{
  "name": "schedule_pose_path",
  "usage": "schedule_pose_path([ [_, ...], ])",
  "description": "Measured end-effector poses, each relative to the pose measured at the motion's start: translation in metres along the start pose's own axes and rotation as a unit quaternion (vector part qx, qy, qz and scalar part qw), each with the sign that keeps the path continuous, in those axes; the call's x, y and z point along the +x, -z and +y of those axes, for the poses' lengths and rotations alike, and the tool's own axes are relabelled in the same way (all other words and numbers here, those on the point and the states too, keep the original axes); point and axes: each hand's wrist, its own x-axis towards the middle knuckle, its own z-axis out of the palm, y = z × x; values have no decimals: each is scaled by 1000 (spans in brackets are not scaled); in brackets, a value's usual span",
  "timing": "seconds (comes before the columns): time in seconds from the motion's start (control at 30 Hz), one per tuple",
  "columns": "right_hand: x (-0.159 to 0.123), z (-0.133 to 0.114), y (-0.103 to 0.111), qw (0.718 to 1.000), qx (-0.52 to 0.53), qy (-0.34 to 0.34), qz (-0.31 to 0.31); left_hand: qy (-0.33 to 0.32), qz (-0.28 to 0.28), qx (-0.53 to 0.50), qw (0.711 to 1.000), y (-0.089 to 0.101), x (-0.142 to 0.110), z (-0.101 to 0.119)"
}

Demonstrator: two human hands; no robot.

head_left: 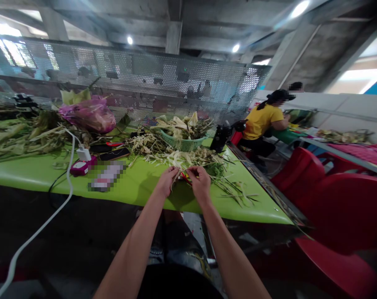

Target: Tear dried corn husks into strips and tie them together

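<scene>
Both my hands rest on the green table (135, 182) near its front edge. My left hand (167, 179) is closed, pinching pale dried leaf strips (176, 171). My right hand (200, 181) is closed too, its fingers curled on the same strips and on something red (186, 177) that I cannot make out between the hands. Just beyond them lies a heap of pale husks and green stems (188, 158). A green mesh basket (183, 143) full of husks stands behind that heap.
A pink plastic bag (88, 114) and piled stalks (23, 133) lie at the left. A white cable (70, 166), charger, phones and a blurred item sit mid-left. A perforated metal screen (176, 83) backs the table. A person in yellow (263, 122) sits at the right, by red chairs (331, 195).
</scene>
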Motion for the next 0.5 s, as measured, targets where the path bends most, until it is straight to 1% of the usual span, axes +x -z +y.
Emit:
schedule_pose_path([
  [0.07,1,2,1,1000,9,-7,-11,-1,-9,13,1000,1,1,-1],
  [0.27,7,6,6,995,43,-23,-86,9,-61,67,996,6,3,-8],
  [0.37,7,8,6,995,49,-33,-82,22,-79,86,993,6,4,-10],
  [0.5,7,10,4,996,56,-49,-44,37,-93,105,989,8,4,-11],
])
